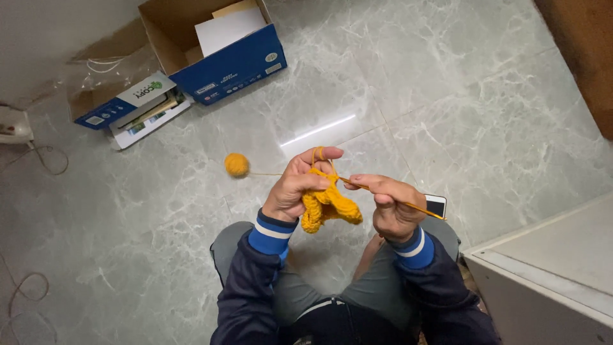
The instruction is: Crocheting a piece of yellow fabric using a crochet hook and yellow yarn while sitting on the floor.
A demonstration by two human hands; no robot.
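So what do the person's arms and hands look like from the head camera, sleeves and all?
Both arms wear dark navy sleeves. Each ends in a ribbed bright-blue cuff with a white stripe, at the left cuff and the right cuff. The left hand and right hand are bare: no gloves, rings or watch visible.

yarn ball (236, 165) on floor (485, 128) beyond hands, boxes (233, 64) behind it, phone (436, 206) right of hands

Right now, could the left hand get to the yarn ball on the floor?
Probably yes: the yarn ball lies on bare floor just left of the left hand, nothing between, though that hand holds the knitting.
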